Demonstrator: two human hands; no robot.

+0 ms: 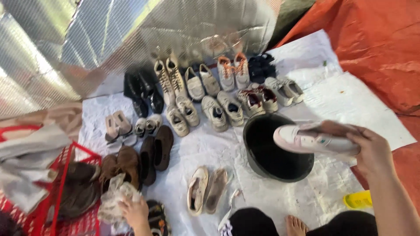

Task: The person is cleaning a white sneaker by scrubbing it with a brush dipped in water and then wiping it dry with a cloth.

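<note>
White and pale pink, the sneaker lies sideways in the right hand, whose fingers close around its heel end while the toe points away to the hand's left. Directly under the shoe sits a black bucket, its dark mouth open just below the sole. Down at the lower left, the left hand closes on a crumpled pale cloth, the fingers pressed into its folds. Just beyond that hand lie brown shoes and a pair of dark slip-ons; to its left stands a red wire rack with a dark shoe inside. Between the two hands, a beige pair rests on the white sheet spread over the floor. Farther out from both hands, rows of sneakers and black boots line up before a silver foil sheet. Past the right hand stretches an orange tarp, and near its wrist lies a yellow object, beside a bare foot
</note>
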